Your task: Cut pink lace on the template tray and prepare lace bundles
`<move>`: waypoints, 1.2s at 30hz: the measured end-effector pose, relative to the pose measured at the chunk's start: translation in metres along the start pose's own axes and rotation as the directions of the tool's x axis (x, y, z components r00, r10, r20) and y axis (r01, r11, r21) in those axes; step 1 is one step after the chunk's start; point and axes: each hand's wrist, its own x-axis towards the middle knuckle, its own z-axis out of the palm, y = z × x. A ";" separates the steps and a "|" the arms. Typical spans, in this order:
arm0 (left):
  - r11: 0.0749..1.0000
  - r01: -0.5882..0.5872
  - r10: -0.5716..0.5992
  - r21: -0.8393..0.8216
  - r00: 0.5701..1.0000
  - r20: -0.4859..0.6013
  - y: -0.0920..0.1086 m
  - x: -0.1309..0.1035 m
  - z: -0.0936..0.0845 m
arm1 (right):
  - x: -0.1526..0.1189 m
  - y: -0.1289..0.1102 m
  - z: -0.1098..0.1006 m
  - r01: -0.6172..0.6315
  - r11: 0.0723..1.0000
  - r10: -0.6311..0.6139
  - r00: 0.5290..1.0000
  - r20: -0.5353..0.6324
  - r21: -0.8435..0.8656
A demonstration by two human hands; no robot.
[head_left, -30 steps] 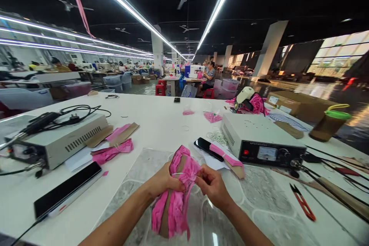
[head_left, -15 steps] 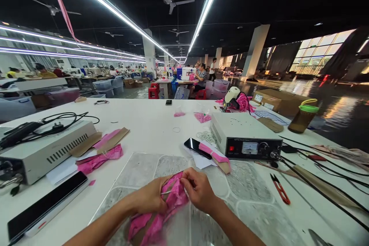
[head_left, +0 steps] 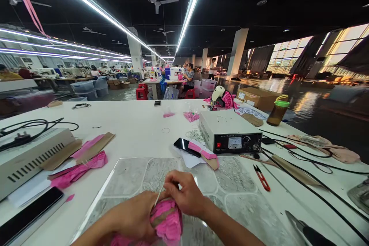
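Observation:
My left hand is closed around a bundle of pink fabric strips with brown paper between the layers. A thin white elastic band stretches upward from the bundle. Its upper end is pinched in the bent fingers of my right hand, just above and right of the bundle. Both hands are over a clear mat with a grey stone pattern. My left hand hides the lower part of the bundle.
A control box with cables stands at right, beside a pile of white bands. Red thread snips and scissors lie right. Pink strips, a black phone and another box sit left.
The view has swung right. The bundle has turned end-up in my left hand, and my right hand has moved from its fabric to above it, drawing the white band up.

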 end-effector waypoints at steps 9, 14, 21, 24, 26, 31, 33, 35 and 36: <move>0.990 -0.089 0.078 0.111 0.992 0.099 -0.026 0.017 0.017 | 0.022 0.001 -0.017 -0.085 0.992 0.037 0.905 0.424 0.094; 0.998 -0.009 0.005 0.060 0.998 0.065 -0.045 0.002 0.008 | 0.028 0.004 -0.021 -0.242 0.942 0.124 0.896 0.427 0.234; 0.987 -0.073 0.093 -0.142 0.986 0.135 -0.063 -0.008 -0.004 | 0.045 0.019 -0.023 -0.382 0.906 0.277 0.861 0.426 0.182; 0.947 -0.174 0.212 -0.269 0.970 0.120 -0.061 0.000 -0.009 | 0.057 0.028 -0.033 -0.381 0.920 0.329 0.879 0.346 0.093; 0.905 -0.191 0.212 -0.379 0.977 0.016 -0.063 0.006 -0.011 | 0.069 0.040 -0.050 -0.381 0.924 0.370 0.905 0.212 0.015; 0.482 -0.107 -0.062 -0.869 0.986 -0.156 -0.080 0.019 -0.005 | 0.100 0.077 -0.113 -0.501 0.855 0.471 0.859 -0.202 -0.137; 0.272 -0.132 -0.144 -0.953 0.974 -0.176 -0.086 0.025 -0.001 | 0.102 0.088 -0.124 -0.551 0.825 0.511 0.823 -0.249 -0.130; 0.165 -0.173 -0.202 -0.971 0.958 -0.205 -0.088 0.031 0.003 | 0.092 0.090 -0.116 -0.594 0.798 0.565 0.796 -0.218 -0.103; 0.148 -0.186 -0.224 -0.971 0.950 -0.216 -0.088 0.034 0.005 | 0.083 0.087 -0.105 -0.616 0.783 0.600 0.784 -0.159 -0.083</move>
